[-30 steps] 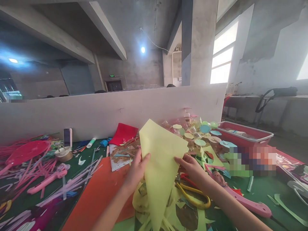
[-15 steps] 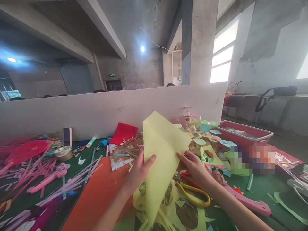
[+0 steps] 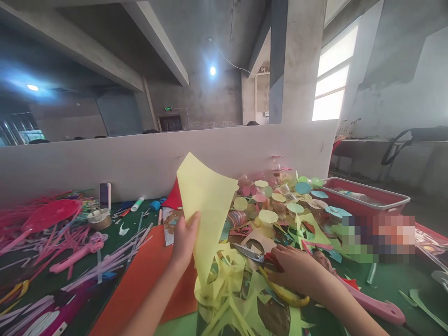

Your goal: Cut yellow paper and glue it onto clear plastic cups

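My left hand (image 3: 185, 240) is closed on the edge of a pale yellow sheet of paper (image 3: 205, 212), holding it upright above the table. My right hand (image 3: 296, 268) is down on the table, its fingers curled over the yellow-and-red handles of a pair of scissors (image 3: 259, 259) whose metal blades point left. Cut yellow paper scraps (image 3: 229, 298) lie below the sheet, between both hands.
An orange sheet (image 3: 147, 284) lies on the green table at left, with pink straws and sticks (image 3: 52, 242) beyond it. Coloured paper discs (image 3: 276, 198) are piled behind the scissors. A red tray (image 3: 371, 198) sits at right, a white partition (image 3: 140, 161) behind, and a pink tool (image 3: 371, 305) lies near my right arm.
My right hand let go of the yellow sheet and dropped onto the scissors. My left hand swung the sheet up and left, holding it alone.
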Tool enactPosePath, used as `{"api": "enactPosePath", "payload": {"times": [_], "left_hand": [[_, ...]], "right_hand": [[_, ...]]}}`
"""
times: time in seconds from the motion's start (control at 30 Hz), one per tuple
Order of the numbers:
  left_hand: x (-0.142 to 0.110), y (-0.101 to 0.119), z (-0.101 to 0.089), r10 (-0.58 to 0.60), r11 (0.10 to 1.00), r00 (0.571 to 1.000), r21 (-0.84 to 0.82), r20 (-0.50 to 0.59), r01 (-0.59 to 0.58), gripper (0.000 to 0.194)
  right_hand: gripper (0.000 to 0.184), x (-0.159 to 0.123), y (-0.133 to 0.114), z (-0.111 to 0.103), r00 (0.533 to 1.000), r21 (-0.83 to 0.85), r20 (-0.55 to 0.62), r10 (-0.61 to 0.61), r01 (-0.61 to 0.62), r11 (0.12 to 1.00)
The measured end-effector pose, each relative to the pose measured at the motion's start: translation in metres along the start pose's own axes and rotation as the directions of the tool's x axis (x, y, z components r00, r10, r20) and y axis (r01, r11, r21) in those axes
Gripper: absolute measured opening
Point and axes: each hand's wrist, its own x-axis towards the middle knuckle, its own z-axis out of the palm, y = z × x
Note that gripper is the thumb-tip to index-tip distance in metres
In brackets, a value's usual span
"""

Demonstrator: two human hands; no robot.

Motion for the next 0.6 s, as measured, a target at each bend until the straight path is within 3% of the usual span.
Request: {"api": "enactPosePath", "payload": {"times": [0.23, 0.47, 0.6], "left_hand": [[0.008, -0.012, 0.001, -0.071, 0.991, 0.997, -0.114, 0.041, 0.075, 0.034], [0.011, -0.015, -0.001, -0.105, 0.977, 0.992, -0.182, 0.064, 0.115, 0.032], [0.014, -0.017, -0.004, -0.1, 0.975, 0.995, -0.197, 0.025, 0.103, 0.03]], "right_hand": [[0.016, 0.002, 0.0, 0.005, 0.996, -0.073, 0.088, 0.011, -0.005, 0.997], [0.015, 0.005, -0.003, 0.008, 0.997, 0.014, 0.016, 0.073, -0.074, 0.997], [0.003, 0.008, -0.002, 0.005, 0.993, 0.152, -0.039, 0.114, -0.107, 0.983]]}}
